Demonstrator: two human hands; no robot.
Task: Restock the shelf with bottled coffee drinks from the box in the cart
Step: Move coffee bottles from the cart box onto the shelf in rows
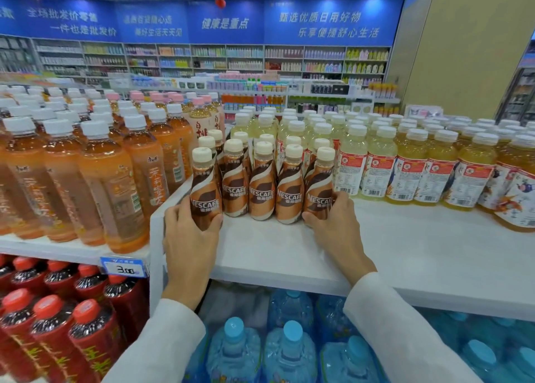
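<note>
Several brown Nescafe coffee bottles (262,186) with cream caps stand in rows on the white top shelf (283,252). My left hand (189,238) is wrapped around the leftmost front bottle (204,188), which sits slightly forward of the row near the shelf's left edge. My right hand (333,223) grips the base of the rightmost front bottle (320,186). Both bottles are upright and look to be resting on the shelf. The box and the cart are out of view.
Orange tea bottles (86,174) fill the lower shelf at left. Yellow juice bottles (405,162) stand right of the coffee. Red-capped dark bottles (58,324) and blue water jugs (289,351) sit on the shelves below. A price tag (124,267) hangs at left.
</note>
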